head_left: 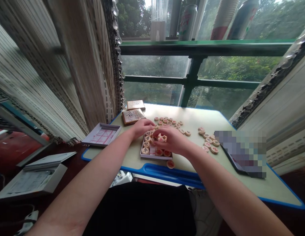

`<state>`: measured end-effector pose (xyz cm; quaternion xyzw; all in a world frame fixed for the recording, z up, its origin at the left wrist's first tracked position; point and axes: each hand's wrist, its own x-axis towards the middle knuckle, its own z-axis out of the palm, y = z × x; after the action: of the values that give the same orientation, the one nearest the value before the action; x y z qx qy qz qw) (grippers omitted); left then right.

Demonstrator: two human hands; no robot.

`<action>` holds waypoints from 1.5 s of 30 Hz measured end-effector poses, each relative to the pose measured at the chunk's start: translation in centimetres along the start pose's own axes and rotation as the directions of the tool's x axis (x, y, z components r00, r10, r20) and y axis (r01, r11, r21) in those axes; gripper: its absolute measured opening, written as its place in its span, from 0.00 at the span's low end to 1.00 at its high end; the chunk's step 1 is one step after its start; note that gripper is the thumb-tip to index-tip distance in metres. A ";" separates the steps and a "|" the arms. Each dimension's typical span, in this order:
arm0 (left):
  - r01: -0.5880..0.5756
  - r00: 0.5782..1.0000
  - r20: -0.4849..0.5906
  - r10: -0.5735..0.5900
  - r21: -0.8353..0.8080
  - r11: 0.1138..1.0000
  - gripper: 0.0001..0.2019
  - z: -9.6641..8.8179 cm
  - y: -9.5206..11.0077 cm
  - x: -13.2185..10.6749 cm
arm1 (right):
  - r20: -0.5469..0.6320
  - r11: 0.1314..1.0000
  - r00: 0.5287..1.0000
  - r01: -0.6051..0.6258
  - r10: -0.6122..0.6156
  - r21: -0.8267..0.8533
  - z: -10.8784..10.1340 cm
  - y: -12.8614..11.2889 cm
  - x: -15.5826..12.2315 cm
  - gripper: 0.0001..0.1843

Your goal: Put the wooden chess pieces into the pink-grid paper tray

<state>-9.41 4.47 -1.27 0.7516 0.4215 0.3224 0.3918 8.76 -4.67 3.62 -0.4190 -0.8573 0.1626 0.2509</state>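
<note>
A small white box (152, 154) lies near the front edge of a beige table (206, 114) with a blue rim. Round wooden chess discs with red or black characters fill part of it. My left hand (140, 126) rests at the box's far left corner, fingers curled over the discs there. My right hand (172, 140) is over the middle of the box, fingers pinched on a red-marked disc (161, 139). More discs lie loose beyond the box (170, 122) and to the right (208, 141). One disc (170, 164) sits in the blue front groove.
A white lid with red lines (102, 134) hangs off the table's left corner. Two flat wooden boxes (133, 116) lie at the back left. A blurred dark flat object (241, 154) is on the right. Cans and cups (189, 20) stand on the window ledge. Papers (34, 180) lie at left.
</note>
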 end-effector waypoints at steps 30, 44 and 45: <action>-0.037 0.999 -0.004 0.038 0.110 0.993 0.14 0.0 -0.1 0.3 | 0.070 0.958 0.988 0.153 -0.140 -0.243 2.1 -0.5 0.1 0.04; -0.032 0.999 0.026 0.030 0.093 0.995 0.13 -0.1 0.0 0.3 | 0.070 0.963 0.993 0.108 -0.093 -0.247 2.5 -0.5 0.2 0.06; -0.034 0.999 0.028 0.031 0.092 0.995 0.13 -0.1 0.1 0.2 | 0.064 0.963 0.993 0.111 -0.098 -0.246 2.5 -0.5 0.2 0.07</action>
<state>-9.36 4.68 -1.12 0.7800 0.4183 0.2988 0.3569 6.93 -4.94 1.86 -0.3969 -0.8981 0.0508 0.1824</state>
